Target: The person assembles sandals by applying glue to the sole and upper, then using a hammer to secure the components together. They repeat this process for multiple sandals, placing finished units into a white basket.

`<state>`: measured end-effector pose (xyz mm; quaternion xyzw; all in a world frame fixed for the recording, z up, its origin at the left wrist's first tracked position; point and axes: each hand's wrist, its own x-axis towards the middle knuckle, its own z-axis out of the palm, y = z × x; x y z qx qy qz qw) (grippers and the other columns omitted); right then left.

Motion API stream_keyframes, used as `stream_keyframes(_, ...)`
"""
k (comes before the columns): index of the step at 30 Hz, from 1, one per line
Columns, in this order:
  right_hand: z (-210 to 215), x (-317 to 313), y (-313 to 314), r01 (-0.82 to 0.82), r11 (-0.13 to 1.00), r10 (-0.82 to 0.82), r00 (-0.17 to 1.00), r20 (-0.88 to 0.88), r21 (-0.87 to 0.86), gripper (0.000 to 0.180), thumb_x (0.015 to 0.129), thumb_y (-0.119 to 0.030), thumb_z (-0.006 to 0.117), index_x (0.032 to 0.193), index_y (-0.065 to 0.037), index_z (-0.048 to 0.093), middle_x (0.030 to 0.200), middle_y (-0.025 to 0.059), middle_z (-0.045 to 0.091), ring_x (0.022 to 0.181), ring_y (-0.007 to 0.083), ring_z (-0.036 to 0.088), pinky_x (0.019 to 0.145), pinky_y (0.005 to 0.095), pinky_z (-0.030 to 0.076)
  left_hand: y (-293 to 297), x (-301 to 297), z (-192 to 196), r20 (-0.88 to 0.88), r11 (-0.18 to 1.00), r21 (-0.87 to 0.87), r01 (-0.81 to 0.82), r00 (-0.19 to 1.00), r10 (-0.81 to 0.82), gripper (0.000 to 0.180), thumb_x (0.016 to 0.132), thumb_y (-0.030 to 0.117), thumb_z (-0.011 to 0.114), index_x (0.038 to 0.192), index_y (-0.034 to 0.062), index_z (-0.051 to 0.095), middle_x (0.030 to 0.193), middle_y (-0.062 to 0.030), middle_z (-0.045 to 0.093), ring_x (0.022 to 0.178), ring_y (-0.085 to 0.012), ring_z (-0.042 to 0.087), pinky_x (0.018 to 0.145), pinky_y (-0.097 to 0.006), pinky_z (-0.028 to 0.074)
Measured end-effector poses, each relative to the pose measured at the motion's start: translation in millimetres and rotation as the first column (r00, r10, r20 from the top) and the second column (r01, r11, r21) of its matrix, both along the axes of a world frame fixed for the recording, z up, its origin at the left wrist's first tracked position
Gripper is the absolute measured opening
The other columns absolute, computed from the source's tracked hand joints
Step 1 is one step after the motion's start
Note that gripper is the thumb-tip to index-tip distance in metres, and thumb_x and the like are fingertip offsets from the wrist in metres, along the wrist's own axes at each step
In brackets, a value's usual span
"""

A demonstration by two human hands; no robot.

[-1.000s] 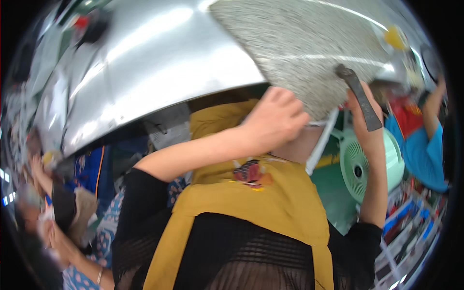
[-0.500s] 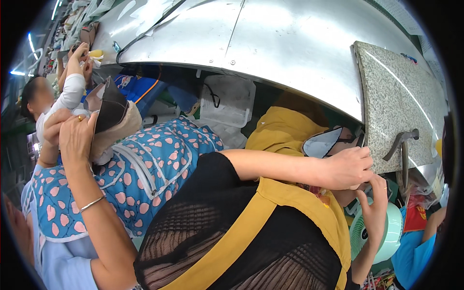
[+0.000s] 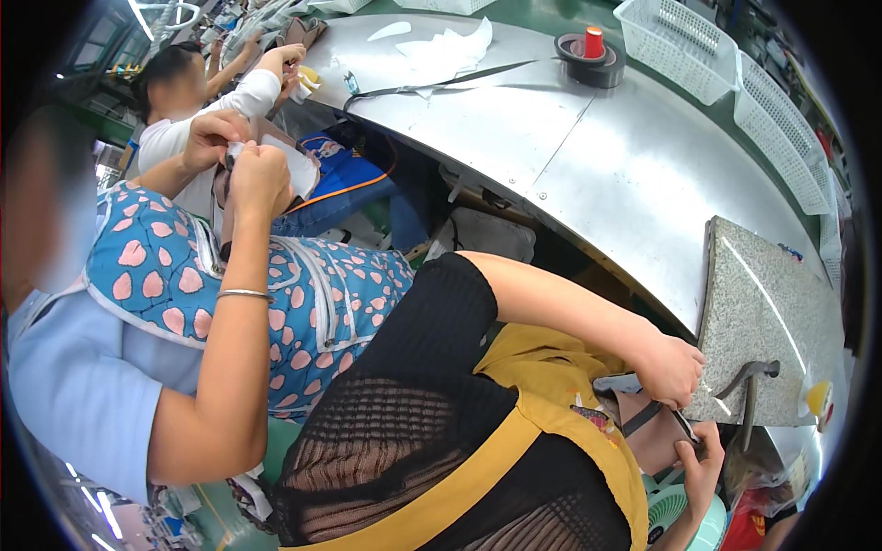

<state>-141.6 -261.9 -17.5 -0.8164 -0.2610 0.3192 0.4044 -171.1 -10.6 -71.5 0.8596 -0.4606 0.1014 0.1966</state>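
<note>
A brown, leather-like panel (image 3: 650, 439) with a dark strip (image 3: 640, 419) across it lies against my yellow apron, at the near edge of the table. My left hand (image 3: 671, 369) is curled closed over the panel's upper edge, knuckles up; its fingertips are mostly hidden. Thumb and fingers of my right hand (image 3: 700, 462) pinch the panel's black-edged right side. A pale grey patch (image 3: 617, 384) shows at the panel's far end, partly covered by my left forearm. The two hands are slightly apart.
Beyond my hands sits a speckled stone slab (image 3: 763, 312) with a hammer (image 3: 749, 375) on it. On the metal table (image 3: 496, 138) are tape rolls (image 3: 593, 64) and a red spool (image 3: 593, 42). White baskets (image 3: 675, 50) line the far side. A co-worker's hands (image 3: 257, 174) work at left; a fan (image 3: 675, 514) stands below.
The view has swung, bringing in more of the table and baskets. My hands have come apart a little, and more of the brown panel shows between them.
</note>
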Motion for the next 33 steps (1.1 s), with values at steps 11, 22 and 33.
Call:
stream_keyframes(11, -3, 30, -10, -0.025, 0.957, 0.04, 0.998, -0.045, 0.29, 0.014, 0.069, -0.004, 0.064, 0.08, 0.002, 0.059, 0.077, 0.0017, 0.051, 0.071, 0.0102, 0.049, 0.062, 0.023, 0.039, 4, 66, 47, -0.714, 0.932, -0.099, 0.348, 0.628, -0.311, 0.036, 0.082, 0.041, 0.071, 0.086, 0.0056, 0.073, 0.07, -0.0068, 0.066, 0.07, -0.0109, 0.058, 0.065, -0.031, 0.045)
stream_keyframes(22, -21, 23, -19, 0.096, 0.995, -0.092, 0.98, -0.178, 0.018, 0.022, 0.078, -0.014, 0.072, 0.094, -0.001, 0.065, 0.092, 0.0012, 0.063, 0.091, 0.01, 0.055, 0.082, 0.0266, 0.043, 7, 33, 26, -0.962, 0.981, -0.101, -0.168, 0.269, -0.052, 0.032, 0.093, 0.037, 0.058, 0.1, 0.0057, 0.063, 0.081, -0.0019, 0.058, 0.077, -0.009, 0.049, 0.07, -0.027, 0.042)
stream_keyframes(33, -16, 30, -7, 0.281, 0.959, -0.283, 0.953, 0.109, 0.038, 0.023, 0.078, -0.021, 0.073, 0.092, -0.004, 0.065, 0.084, 0.0013, 0.055, 0.08, 0.0123, 0.052, 0.074, 0.0257, 0.043, -20, 28, 40, -0.462, 0.915, 0.039, -0.401, 0.805, 0.372, 0.016, 0.086, 0.024, 0.063, 0.094, 0.0114, 0.068, 0.082, -0.0051, 0.062, 0.075, -0.026, 0.062, 0.066, -0.036, 0.05)
